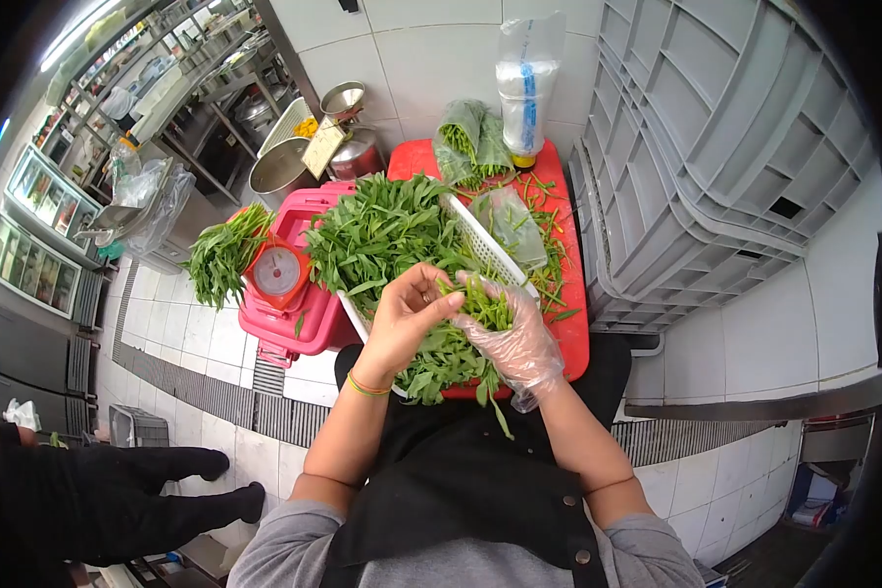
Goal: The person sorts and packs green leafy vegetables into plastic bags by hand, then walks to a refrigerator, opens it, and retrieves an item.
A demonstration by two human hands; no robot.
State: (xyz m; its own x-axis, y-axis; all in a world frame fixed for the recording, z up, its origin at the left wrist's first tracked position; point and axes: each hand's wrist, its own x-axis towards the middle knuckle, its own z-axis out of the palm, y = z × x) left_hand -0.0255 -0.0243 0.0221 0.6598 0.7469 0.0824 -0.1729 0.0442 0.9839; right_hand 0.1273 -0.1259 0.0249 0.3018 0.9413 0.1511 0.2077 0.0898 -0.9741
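My right hand (519, 343), in a clear plastic glove, is wrapped round a bunch of green vegetable stems (487, 306). My bare left hand (407, 314) is closed in a pinch beside the bunch's upper end; what lies between its fingertips is hidden. Beneath both hands, a white perforated basket (495, 245) is heaped with leafy greens (382, 230). One long leafy sprig (500, 416) dangles below my right hand. The basket rests on a red surface (571, 338) strewn with cut stems (549, 260) on its right side.
At left, a pink lidded box (314, 328) carries an orange dial scale (276, 271) with greens beside it. A bagged bunch (472, 142) and plastic bag roll (527, 93) stand behind. Grey crates (696, 147) stack at right. Another person's legs (157, 480) show lower left.
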